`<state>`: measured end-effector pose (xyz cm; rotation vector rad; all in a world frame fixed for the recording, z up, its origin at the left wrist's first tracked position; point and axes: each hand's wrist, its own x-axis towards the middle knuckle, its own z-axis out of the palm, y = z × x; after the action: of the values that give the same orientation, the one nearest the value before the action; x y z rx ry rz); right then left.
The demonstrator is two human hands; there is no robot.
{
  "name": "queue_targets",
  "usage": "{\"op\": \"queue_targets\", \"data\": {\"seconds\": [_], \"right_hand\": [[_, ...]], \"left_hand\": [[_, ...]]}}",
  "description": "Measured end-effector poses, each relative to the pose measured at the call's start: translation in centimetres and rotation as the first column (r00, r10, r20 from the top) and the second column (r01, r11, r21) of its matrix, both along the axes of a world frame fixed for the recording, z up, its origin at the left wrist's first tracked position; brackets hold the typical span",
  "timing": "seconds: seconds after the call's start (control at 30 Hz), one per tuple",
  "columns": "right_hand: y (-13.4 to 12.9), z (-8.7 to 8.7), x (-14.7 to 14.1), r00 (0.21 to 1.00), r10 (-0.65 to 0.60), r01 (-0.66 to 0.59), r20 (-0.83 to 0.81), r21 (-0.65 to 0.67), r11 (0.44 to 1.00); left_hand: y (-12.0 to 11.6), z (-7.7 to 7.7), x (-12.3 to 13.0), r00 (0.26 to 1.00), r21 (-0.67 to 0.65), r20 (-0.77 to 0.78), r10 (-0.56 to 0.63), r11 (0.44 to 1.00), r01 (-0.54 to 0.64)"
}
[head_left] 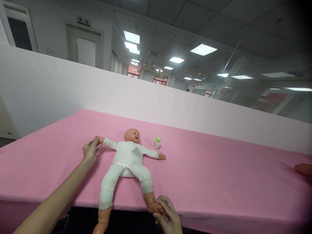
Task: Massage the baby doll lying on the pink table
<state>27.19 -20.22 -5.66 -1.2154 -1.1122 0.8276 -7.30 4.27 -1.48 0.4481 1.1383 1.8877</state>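
Observation:
A baby doll (129, 154) with a white cloth body lies on its back on the pink-covered table (207, 169), arms spread. Its lower legs reach past the front edge. My left hand (90, 150) is closed around the doll's hand on the left side of the picture. Down at the front edge, my right hand (168, 214) has its fingers closed on the doll's foot (154, 204). The other foot (102, 221) hangs free over the edge. A small bottle with a green cap (157, 143) stands beside the doll's outstretched arm.
Behind the table runs a low white partition (146, 94) with glass above it. At the right edge, a partly cut-off brown rounded thing (303, 169) rests on the pink cloth; its kind is unclear. A door (85, 48) is at the back left.

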Motion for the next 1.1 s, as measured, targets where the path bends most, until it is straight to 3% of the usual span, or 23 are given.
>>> {"op": "queue_targets", "data": {"seconds": [0.1, 0.17, 0.3, 0.47, 0.57, 0.63, 0.7, 0.83, 0.93, 1.1], "right_hand": [[2.1, 2.2, 0.3, 0.994, 0.044, -0.050, 0.100, 0.052, 0.997], [3.8, 4.0, -0.2, 0.988, 0.060, -0.072, 0.145, 0.080, 0.994], [7.4, 6.3, -2.5, 0.983, 0.102, -0.121, 0.154, 0.116, 0.986], [11.2, 6.7, -5.3, 0.963, 0.123, -0.165, 0.240, 0.162, 0.973], [12.1, 6.9, -6.2, 0.965, 0.119, -0.163, 0.235, 0.177, 0.971], [11.7, 7.5, -6.0, 0.968, 0.123, -0.162, 0.217, 0.171, 0.972], [10.4, 8.1, -5.0, 0.972, 0.142, -0.170, 0.188, 0.142, 0.975], [5.8, 8.0, -1.2, 0.963, 0.182, -0.195, 0.200, 0.043, 0.980], [2.1, 5.9, 0.9, 0.966, 0.131, -0.141, 0.222, 0.029, 0.990], [-1.3, 1.1, 1.0, 0.970, 0.047, -0.061, 0.238, 0.052, 0.997]], "left_hand": [[0.1, 2.0, 1.8, 0.980, 0.129, -0.196, -0.040, 0.989, 0.066], [0.1, 3.2, 3.3, 0.919, 0.173, -0.391, -0.057, 0.976, 0.134], [-0.3, 4.5, 6.6, 0.658, 0.165, -0.747, -0.096, 0.932, 0.324], [-0.4, 4.3, 9.2, 0.356, 0.010, -0.917, -0.178, 0.883, 0.469], [-0.1, 4.2, 9.3, 0.310, -0.024, -0.933, -0.182, 0.891, 0.453], [0.1, 4.4, 8.7, 0.329, -0.028, -0.923, -0.197, 0.890, 0.455], [0.2, 4.7, 7.5, 0.399, 0.004, -0.895, -0.198, 0.892, 0.452], [0.2, 4.6, 3.7, 0.719, 0.090, -0.672, -0.177, 0.944, 0.317], [0.0, 3.2, 0.4, 0.899, 0.058, -0.397, -0.182, 0.973, 0.222], [0.2, -0.6, -3.1, 0.990, -0.099, -0.065, -0.126, 0.988, 0.119]]}}
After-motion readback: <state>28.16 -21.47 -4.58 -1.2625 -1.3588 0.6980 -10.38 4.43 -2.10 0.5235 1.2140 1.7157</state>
